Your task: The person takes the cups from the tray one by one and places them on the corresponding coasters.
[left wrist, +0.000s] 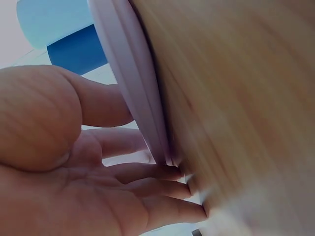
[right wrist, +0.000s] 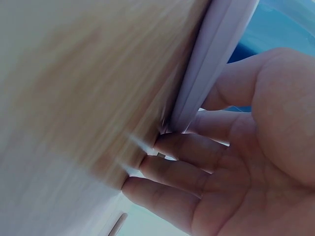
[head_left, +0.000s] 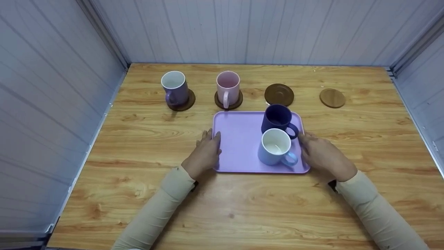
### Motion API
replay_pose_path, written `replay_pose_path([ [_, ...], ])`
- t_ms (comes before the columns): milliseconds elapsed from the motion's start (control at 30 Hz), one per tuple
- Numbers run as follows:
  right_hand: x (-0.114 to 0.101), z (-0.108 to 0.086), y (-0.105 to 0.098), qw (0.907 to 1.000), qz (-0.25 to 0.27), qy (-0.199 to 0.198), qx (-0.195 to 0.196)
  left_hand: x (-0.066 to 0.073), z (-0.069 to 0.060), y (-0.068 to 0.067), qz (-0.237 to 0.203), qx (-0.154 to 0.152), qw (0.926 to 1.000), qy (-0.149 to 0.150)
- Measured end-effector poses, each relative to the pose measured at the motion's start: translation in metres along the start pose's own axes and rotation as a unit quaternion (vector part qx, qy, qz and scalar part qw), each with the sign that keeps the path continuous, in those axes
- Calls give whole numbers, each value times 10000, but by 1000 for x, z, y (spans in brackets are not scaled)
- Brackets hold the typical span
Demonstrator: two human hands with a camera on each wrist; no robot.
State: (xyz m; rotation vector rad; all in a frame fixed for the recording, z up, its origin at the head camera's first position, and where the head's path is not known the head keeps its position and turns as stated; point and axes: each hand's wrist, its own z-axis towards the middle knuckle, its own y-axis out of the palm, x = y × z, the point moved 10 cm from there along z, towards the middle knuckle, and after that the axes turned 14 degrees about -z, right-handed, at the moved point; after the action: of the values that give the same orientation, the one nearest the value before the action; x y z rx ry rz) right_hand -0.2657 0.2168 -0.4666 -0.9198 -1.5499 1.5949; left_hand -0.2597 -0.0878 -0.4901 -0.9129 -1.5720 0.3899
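Observation:
A lilac rectangular tray [head_left: 237, 144] lies on the wooden table, carrying two mugs on its right half. The dark blue mug [head_left: 267, 122] stands behind the light blue mug [head_left: 267, 154], both handles pointing right. At the tray's left edge, my left hand [head_left: 204, 152] grips the rim, thumb over it and fingers low along the side. My right hand [head_left: 324, 154] holds the opposite edge the same way, close to the mug handles. Both wrist views show fingertips [left wrist: 199, 214] down at the tabletop; whether any reach under the tray is hidden.
Behind the tray, a purple mug [head_left: 178, 93] and a pink mug [head_left: 233, 93] stand on dark round coasters. Further right lie a dark brown coaster [head_left: 279, 94] and a lighter wooden coaster [head_left: 332, 98]. Pale panel walls [head_left: 229, 31] enclose the table's back and sides.

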Motion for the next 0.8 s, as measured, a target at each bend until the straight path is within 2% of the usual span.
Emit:
replay_pose_path([
  [167, -1, 1, -1, 10000, -28, -20, 82, -2, -1, -2, 49, 58, 9999, 119],
  [367, -3, 3, -2, 9998, -49, -34, 186, -2, -1, -4, 72, 97, 9999, 105],
  [800, 1, 0, 0, 10000, 13, 50, -79, -3, 1, -2, 39, -7, 10000, 1],
])
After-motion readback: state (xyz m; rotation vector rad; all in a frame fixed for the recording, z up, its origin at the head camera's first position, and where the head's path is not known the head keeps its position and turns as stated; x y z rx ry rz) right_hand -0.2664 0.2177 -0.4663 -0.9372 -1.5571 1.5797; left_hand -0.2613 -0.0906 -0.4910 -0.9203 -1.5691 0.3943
